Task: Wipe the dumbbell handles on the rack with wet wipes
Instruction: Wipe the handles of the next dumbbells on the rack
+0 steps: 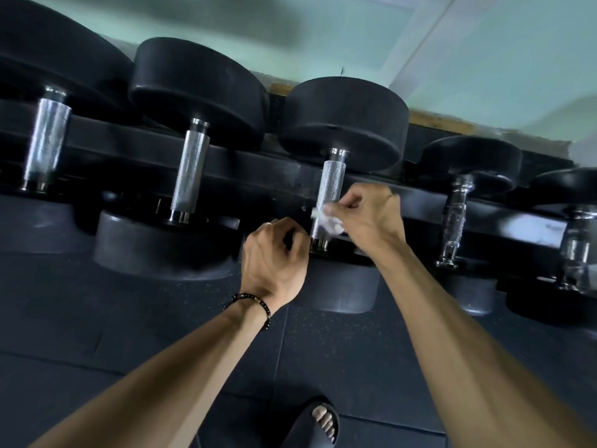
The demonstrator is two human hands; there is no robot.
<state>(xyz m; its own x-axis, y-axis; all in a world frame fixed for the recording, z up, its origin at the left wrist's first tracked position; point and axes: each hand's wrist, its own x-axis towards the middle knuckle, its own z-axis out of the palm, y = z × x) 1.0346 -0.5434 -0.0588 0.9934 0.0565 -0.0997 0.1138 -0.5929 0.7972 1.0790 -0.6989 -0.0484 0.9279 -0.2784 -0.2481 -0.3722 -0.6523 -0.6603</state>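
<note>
Right hand (368,218) pinching white wet wipe (328,221) against middle dumbbell handle (328,195), left hand (274,257) at 8 o'clock, fingers curled, holding nothing visible, five dumbbell handles on rack (258,169).

Beaded black bracelet (255,302), black slide sandal (315,421)

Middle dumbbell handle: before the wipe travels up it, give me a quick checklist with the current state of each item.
1. Wet wipe in hand: ok, the right hand pinches it, bunched.
2. Wipe touching the middle dumbbell handle: ok, it sits against the lower part.
3. Upper knurled part free of obstruction: ok, nothing covers it up to the collar.
4. Left hand out of the wipe's path: ok, it is curled beside the lower end of the handle; whether it touches the dumbbell, cannot tell.
5. Dumbbell seated on the rack: ok, both heads rest in place.
6. Wipe still wet: cannot tell.
</note>
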